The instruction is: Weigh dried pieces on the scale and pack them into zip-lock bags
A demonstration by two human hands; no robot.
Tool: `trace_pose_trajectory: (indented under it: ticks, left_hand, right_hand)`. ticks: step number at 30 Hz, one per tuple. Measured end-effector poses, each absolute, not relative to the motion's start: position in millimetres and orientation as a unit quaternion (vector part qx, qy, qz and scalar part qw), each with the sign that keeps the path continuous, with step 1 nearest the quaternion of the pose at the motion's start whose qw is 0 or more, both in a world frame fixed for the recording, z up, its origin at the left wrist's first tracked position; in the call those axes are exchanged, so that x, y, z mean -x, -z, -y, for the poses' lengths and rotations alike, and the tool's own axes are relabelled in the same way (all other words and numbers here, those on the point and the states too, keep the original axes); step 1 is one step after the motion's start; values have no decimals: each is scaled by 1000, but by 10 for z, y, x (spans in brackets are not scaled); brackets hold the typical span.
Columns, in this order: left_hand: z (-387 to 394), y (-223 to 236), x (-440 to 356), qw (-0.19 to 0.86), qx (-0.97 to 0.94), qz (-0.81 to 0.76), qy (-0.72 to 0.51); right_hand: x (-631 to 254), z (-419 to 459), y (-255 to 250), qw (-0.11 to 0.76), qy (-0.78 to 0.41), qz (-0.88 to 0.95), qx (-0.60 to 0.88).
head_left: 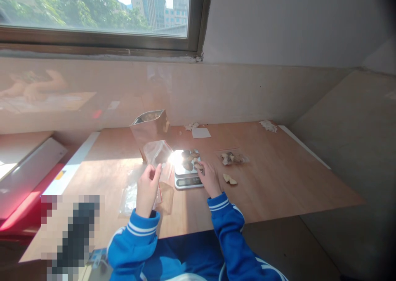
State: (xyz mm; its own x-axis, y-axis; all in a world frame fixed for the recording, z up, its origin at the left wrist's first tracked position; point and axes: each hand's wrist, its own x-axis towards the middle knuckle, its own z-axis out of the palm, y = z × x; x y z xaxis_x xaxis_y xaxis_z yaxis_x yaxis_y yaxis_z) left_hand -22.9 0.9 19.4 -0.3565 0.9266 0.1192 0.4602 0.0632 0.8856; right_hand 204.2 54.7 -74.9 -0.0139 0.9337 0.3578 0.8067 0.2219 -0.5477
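Note:
My left hand (149, 190) pinches the edge of a clear zip bag (157, 149), which stands up between the hand and a small kitchen scale (189, 183). On the scale's pan lies a small heap of brown dried pieces (186, 164) that look like dried mushroom pieces. My right hand (210, 178) reaches over the right edge of the pan, its fingers closed on one pale brown dried piece (198, 165). Sunlight glares off the left side of the pan. More flat clear bags (129, 198) lie beneath and beside my left hand.
A brown pouch (148, 128) stands open behind the zip bag. To the right of the scale lie a filled clear bag (233, 158) and two loose pale pieces (229, 179). Crumpled tissue (268, 126) and a white paper (201, 133) lie near the wall.

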Motion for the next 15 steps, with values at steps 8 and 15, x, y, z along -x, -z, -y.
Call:
trace_pose_trajectory:
  ticks: [8,15]
  left_hand:
    - [14,-130,179,263,-503,-676,-469]
    - [-3,-5,78,286,-512,-650,-484]
  right_hand:
    - [-1979,-381,297,454,-206,617,609]
    - [-1627,-183,-336,547,-368,546,517]
